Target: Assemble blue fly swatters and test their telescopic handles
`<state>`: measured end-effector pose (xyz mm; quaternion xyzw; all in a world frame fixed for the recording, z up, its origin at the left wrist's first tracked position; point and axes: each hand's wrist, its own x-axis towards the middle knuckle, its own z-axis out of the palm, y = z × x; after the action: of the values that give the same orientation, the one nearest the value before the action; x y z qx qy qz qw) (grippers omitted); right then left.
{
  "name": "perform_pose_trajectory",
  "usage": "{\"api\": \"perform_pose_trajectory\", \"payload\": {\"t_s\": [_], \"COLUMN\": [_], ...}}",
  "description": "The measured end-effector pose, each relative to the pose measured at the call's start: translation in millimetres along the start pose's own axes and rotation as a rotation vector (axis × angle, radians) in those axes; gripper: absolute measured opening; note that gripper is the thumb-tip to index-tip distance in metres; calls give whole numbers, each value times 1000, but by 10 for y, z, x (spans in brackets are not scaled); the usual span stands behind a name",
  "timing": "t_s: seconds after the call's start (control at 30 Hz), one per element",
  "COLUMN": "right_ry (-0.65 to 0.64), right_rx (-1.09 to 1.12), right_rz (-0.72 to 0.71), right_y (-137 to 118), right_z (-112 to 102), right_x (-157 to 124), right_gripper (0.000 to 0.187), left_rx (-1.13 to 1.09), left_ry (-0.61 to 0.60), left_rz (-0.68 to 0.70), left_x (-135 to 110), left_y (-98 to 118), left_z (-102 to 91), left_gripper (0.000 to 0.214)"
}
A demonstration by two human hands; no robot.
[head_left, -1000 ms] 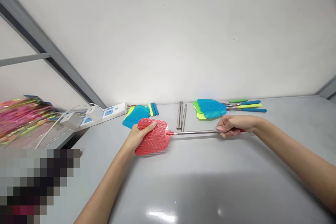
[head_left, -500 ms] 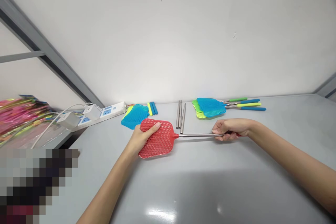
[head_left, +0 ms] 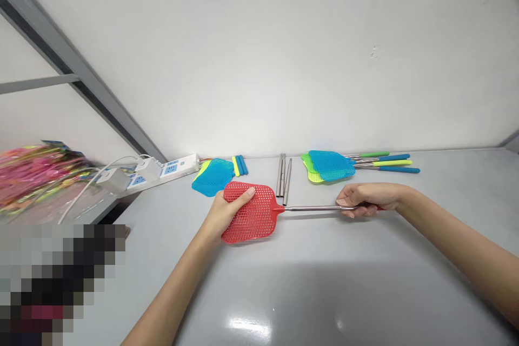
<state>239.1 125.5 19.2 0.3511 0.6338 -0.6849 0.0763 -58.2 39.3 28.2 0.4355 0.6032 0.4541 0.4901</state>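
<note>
1) The red fly swatter [head_left: 257, 216] spans both hands over the grey table [head_left: 227, 292]; working it well likely means keeping head [head_left: 247, 227] and shaft [head_left: 312, 208] in one straight line
2) The left hand [head_left: 222, 213] is closed on the head's outer edge, thumb on top, fingers hidden
3) The right hand [head_left: 360, 199] curls around the shaft's handle end
4) Beyond lie metal tubes [head_left: 280, 175] and stacked swatters [head_left: 332, 165]

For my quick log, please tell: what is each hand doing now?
Left hand: closed, holding the red mesh head by its edge.
Right hand: closed, holding the metal rod near its red end.
</note>
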Motion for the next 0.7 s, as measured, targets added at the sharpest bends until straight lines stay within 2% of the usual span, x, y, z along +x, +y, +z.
{"api": "perform_pose_trajectory", "payload": {"t_s": [0.23,0.37,0.53,0.7], "right_ry": [129,159,263,197], "right_rx": [-173,-217,-262,-288], "right_rz": [-90,-55,-44,-53], "right_y": [-99,-65,-15,-43], "right_z": [14,-81,-204,-202], "right_x": [-114,-204,-314,-334], "right_gripper": [27,23,20,23], "left_rx": [-59,-85,-94,-43], "left_ry": [-8,-13,15,22], "left_rz": [-5,-26,-32,-13], "left_x": [-20,-27,-20,-5], "left_y": [42,74,84,-8], "left_z": [-23,-53,-105,-54], "left_gripper": [24,25,27,28]}}
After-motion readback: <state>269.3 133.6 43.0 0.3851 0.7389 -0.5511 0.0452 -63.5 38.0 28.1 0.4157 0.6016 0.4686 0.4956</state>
